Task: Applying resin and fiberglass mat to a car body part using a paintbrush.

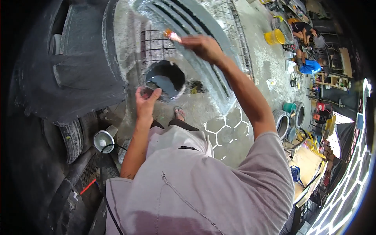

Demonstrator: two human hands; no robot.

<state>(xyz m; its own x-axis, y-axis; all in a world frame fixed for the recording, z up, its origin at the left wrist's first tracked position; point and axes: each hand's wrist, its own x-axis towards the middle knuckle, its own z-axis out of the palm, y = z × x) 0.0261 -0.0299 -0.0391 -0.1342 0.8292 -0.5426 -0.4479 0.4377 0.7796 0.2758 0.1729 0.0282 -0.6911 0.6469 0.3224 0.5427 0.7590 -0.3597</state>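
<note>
My left hand (145, 101) grips the near left rim of a round dark bucket (166, 80) with dark liquid in it. My right hand (201, 47) is closed on a small orange and pale object (171, 35), blurred, over a long grey slotted panel (213, 78). That panel has a wet, whitish-streaked surface and lies at a slant across a wire grid (154, 47), to the right of the bucket.
A large dark molded piece (82, 78) stands on the left above tyres (71, 143) and a metal lamp (103, 141). Two people (307, 66) sit at the right near a yellow bucket (274, 37). More tyres (281, 124) and a wooden board (301, 156) are at the lower right.
</note>
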